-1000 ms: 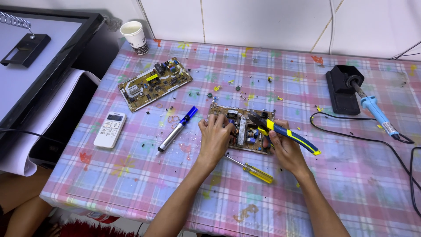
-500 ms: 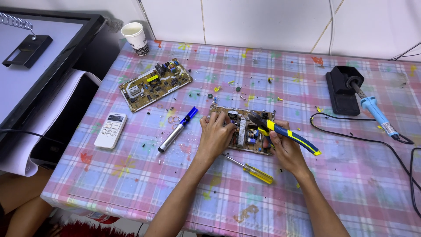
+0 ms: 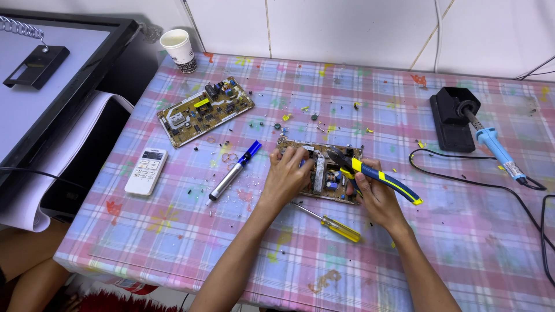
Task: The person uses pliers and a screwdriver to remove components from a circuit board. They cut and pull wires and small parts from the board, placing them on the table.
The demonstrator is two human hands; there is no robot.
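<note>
A small brown circuit board (image 3: 322, 173) lies on the checked tablecloth at the table's middle. My left hand (image 3: 287, 175) rests on the board's left end, fingers pressed on it and gripping its edge. My right hand (image 3: 374, 195) grips blue-and-yellow pliers (image 3: 376, 175), whose jaws point left over the board's top right part. A yellow-handled screwdriver (image 3: 331, 222) lies just in front of the board, between my forearms.
A larger circuit board (image 3: 205, 110) lies at the back left, with a paper cup (image 3: 178, 49) behind it. A white remote (image 3: 146, 170) and a blue-tipped silver desoldering pump (image 3: 233, 171) lie left. A soldering iron (image 3: 495, 148) sits in its black stand (image 3: 451, 121) at right, cable trailing.
Both hands stay on the small board; the pliers' jaws have shifted only slightly over it. Nothing else has moved.
</note>
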